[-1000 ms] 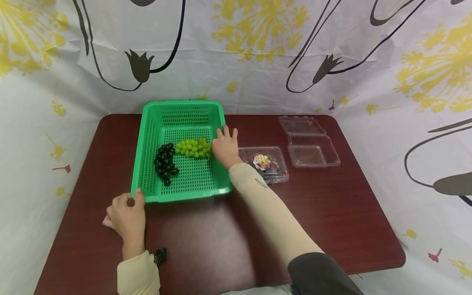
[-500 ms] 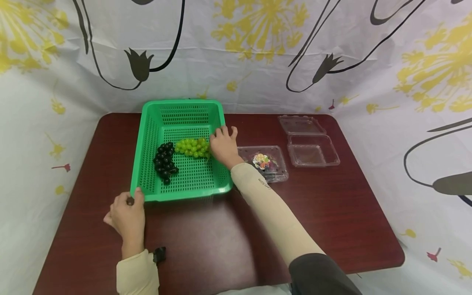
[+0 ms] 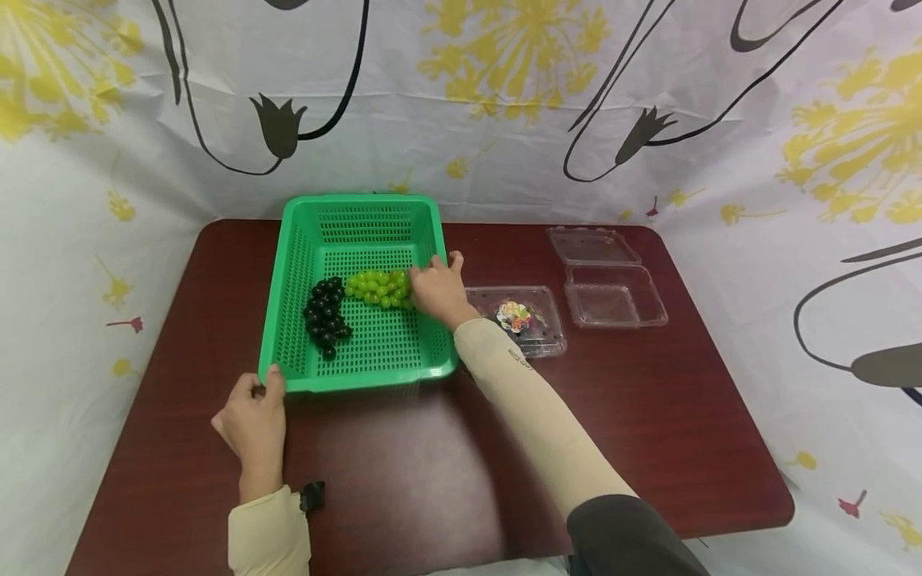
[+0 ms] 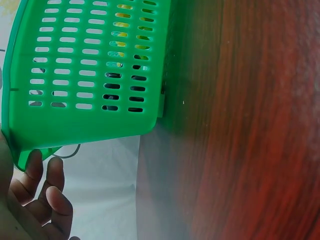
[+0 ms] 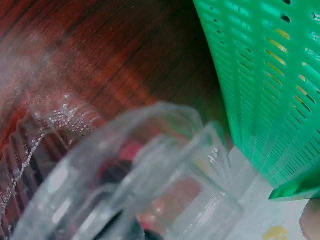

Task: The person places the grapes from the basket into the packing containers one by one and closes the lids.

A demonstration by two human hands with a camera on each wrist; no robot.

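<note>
1 dark-red table [image 3: 684, 424] beside flowered white cloth [image 3: 504, 188], left fingers [image 4: 34, 167] tight on green basket [image 3: 363, 378], right fingers [image 5: 312, 220] with hold unclear.

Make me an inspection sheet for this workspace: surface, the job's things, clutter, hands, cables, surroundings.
Surface: dark red, wood-grained table, with pale glare nearest the person.
Things: green basket holding black grapes and green grapes.
Clutter: stickered clear box, right of the basket; open clear box further right.
Left hand: grips the basket's near left corner; small black object beside the wrist.
Right hand: at the basket's right rim, beside the green grapes; grip unclear.
Cables: nothing seen.
Surroundings: white cloth printed with yellow and dark flowers, behind and at both sides.
</note>
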